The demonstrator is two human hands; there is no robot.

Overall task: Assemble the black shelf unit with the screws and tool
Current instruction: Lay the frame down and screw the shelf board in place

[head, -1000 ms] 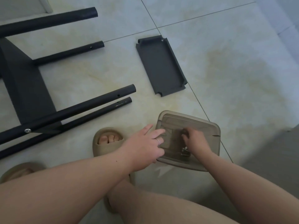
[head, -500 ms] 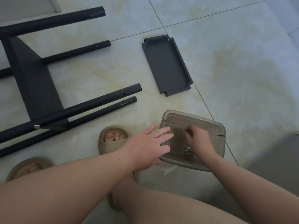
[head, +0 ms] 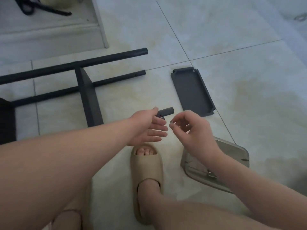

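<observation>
Metal-hard, tiny, likely slippery: pinching screw (head: 171, 122) with right hand (head: 197, 138), left hand (head: 146, 130) spread empty; best gripped by head.

- Illumination: dim, diffuse, cool grey-blue cast over the tiled floor (head: 232, 97)
- Brightest zone: far right corner of the floor, washed out to a pale haze
- Shadows: soft-edged, faint, beneath the sandal (head: 147, 165) and the forearms (head: 66, 155)
- Sharpness: overall soft; left hand (head: 146, 128) and right hand (head: 194, 130) slightly smeared
- Distortion: tile joints (head: 175, 35) bow toward the frame edges
</observation>
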